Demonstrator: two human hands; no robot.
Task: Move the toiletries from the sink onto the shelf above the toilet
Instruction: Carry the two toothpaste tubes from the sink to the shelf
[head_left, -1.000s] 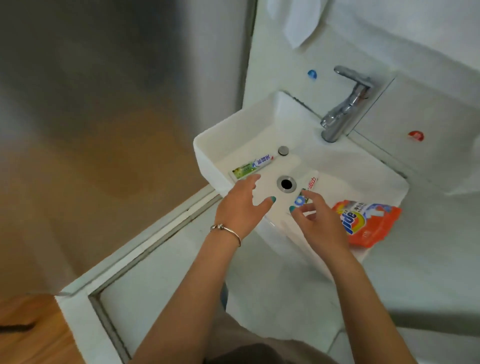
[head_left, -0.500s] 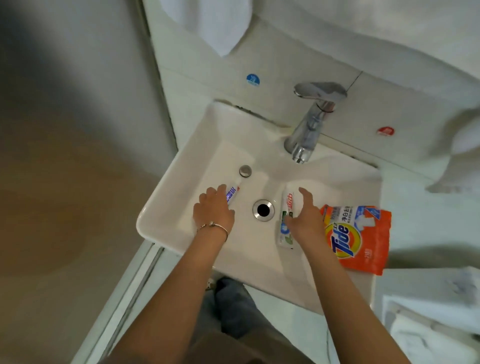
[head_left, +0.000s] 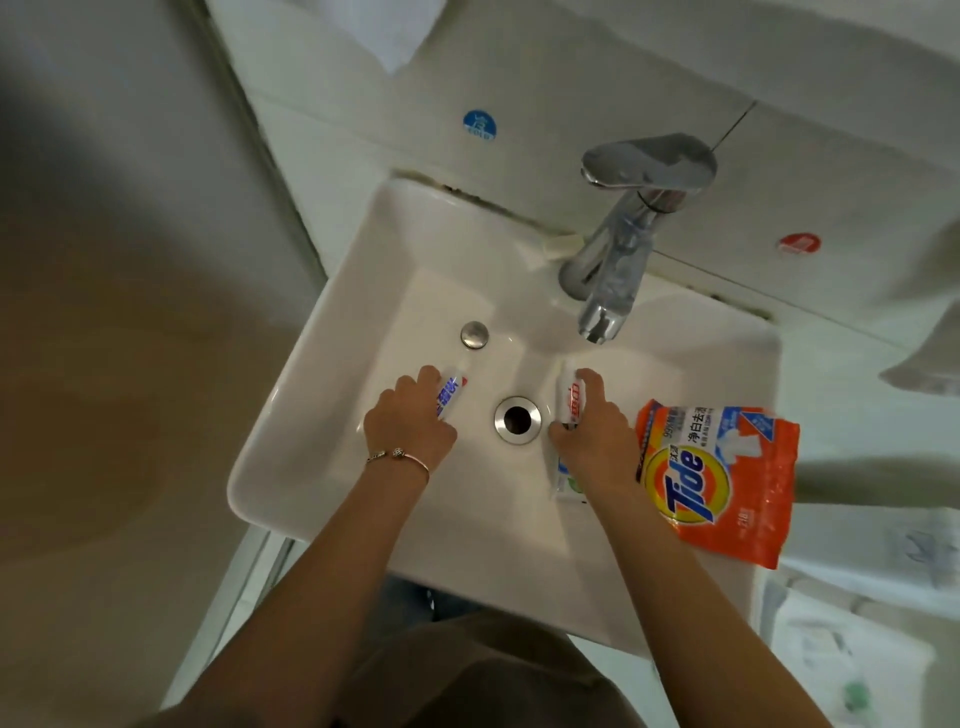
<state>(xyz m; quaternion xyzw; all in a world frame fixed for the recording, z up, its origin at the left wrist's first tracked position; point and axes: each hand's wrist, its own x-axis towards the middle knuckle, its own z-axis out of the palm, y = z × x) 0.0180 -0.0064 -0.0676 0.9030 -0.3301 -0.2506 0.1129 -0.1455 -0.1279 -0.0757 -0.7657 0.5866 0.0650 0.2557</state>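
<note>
In the sink (head_left: 332, 415), the left hand (head_left: 410, 426) curls round one tube (head_left: 451, 395) and the right hand (head_left: 592, 431) round another tube (head_left: 570, 400); both look light, soft and squeezable, best gripped mid-body.

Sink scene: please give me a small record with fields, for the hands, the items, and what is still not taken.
left hand: left hand grips the blue-print toothpaste tube, left of the drain
right hand: right hand grips the red-print toothpaste tube, right of the drain
tubes: both low in the sink basin; lifted or not, cannot tell
untouched: orange Tide pouch on the sink's right edge
faucet: faucet at the back, no water seen
shelf: not in view
</note>
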